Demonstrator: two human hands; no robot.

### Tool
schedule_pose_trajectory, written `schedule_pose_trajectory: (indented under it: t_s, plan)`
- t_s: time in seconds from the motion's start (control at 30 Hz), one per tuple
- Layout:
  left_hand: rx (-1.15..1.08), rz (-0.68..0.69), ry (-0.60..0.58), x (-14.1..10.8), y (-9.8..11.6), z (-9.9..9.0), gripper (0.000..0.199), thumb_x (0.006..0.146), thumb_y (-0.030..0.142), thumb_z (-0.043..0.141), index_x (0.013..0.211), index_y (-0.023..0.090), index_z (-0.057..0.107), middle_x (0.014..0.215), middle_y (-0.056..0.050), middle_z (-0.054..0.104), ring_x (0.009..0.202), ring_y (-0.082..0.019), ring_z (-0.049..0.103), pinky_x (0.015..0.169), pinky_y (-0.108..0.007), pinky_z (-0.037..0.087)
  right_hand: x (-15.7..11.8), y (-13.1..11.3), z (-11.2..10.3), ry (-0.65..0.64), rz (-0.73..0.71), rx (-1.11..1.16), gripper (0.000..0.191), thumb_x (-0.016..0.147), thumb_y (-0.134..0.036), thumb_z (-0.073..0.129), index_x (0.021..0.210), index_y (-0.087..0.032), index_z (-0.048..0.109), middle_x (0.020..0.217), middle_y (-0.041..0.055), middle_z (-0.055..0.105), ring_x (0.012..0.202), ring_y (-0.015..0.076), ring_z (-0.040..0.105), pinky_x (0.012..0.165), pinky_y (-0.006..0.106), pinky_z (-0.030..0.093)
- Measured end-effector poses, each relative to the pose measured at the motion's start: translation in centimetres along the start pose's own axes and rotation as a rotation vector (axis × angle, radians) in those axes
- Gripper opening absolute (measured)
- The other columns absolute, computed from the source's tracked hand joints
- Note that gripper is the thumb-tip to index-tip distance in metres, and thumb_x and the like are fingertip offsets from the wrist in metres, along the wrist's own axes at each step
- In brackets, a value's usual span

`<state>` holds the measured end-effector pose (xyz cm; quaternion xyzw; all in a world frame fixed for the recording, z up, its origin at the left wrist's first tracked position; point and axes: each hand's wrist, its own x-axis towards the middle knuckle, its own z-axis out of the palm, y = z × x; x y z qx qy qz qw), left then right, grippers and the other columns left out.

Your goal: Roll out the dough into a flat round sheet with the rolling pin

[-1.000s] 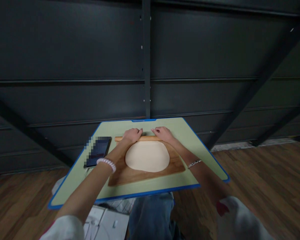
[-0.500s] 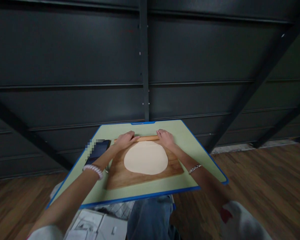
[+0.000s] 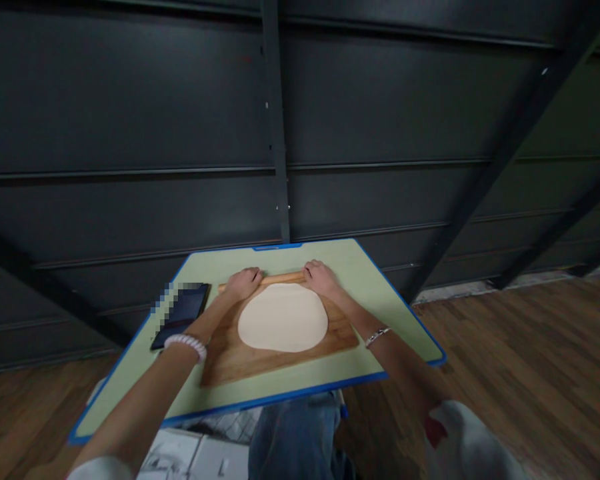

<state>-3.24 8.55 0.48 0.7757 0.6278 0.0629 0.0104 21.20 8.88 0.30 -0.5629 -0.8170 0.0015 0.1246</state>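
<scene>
A wooden rolling pin (image 3: 283, 278) lies across the far edge of a flat, pale sheet of dough (image 3: 283, 317). My left hand (image 3: 244, 283) is closed over the pin's left part, and a short end shows past it. The right part is gripped by my right hand (image 3: 320, 276), which covers that end. Under the dough is a brown wooden board (image 3: 240, 366), its far edge partly hidden by my hands and the pin. The dough is roughly oval, with a smooth surface.
The board rests on a light green table (image 3: 380, 300) with a blue rim. A dark tablet or phone (image 3: 183, 315) lies left of my left forearm. Beyond the table stands a dark panelled wall (image 3: 190, 213). White boxes (image 3: 220, 457) are below the near edge, beside my jeans (image 3: 293, 437).
The whole view has shifted, so the table appears slightly further left. My left thumb is drawn in closer to the hand on the pin. Both hands remain on the rolling pin.
</scene>
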Motion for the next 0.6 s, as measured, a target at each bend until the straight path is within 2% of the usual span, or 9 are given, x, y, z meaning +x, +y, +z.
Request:
schedule_pose_trajectory:
  t_s: [0.13,0.3,0.5,0.6]
  plan:
    - [-0.002,0.004,0.044,-0.3,0.2,0.3,0.038,0.093,0.030,0.027,0.099,0.016,0.061,0.107,-0.012,0.066,0.101,-0.021,0.060,0.088,-0.030,0.042,-0.2,-0.1,-0.1,0.000,-0.013,-0.036,0.034,0.097,-0.022,0.031,0.105,-0.014,0.063,0.108,0.0122,0.065,0.106,0.0192,0.055,0.091,0.027,0.039]
    - [-0.012,-0.017,0.123,-2.4,0.1,0.7,0.036,0.092,0.030,0.029,0.102,0.015,0.060,0.113,-0.014,0.063,0.113,-0.026,0.052,0.100,-0.042,0.034,-0.5,-0.1,-0.1,0.002,-0.026,-0.064,0.029,0.095,-0.019,0.036,0.104,-0.013,0.063,0.107,0.0135,0.066,0.102,0.0202,0.058,0.088,0.027,0.042]
    - [-0.106,-0.051,0.175,-4.7,-1.9,1.0,0.039,0.092,0.023,0.027,0.116,0.016,0.057,0.126,-0.011,0.059,0.118,-0.023,0.051,0.106,-0.045,0.029,-0.3,0.1,0.1,0.027,0.005,-0.050,0.024,0.090,-0.019,0.045,0.102,-0.011,0.064,0.102,0.0180,0.067,0.101,0.0234,0.061,0.089,0.033,0.043]
    - [-0.168,-0.015,0.201,-5.3,-3.2,1.3,0.041,0.092,0.023,0.027,0.120,0.016,0.055,0.131,-0.010,0.056,0.122,-0.022,0.050,0.108,-0.044,0.029,-0.4,0.9,0.2,0.067,0.006,-0.009,0.029,0.090,-0.023,0.045,0.110,-0.011,0.062,0.115,0.0180,0.064,0.113,0.0251,0.055,0.098,0.037,0.039]
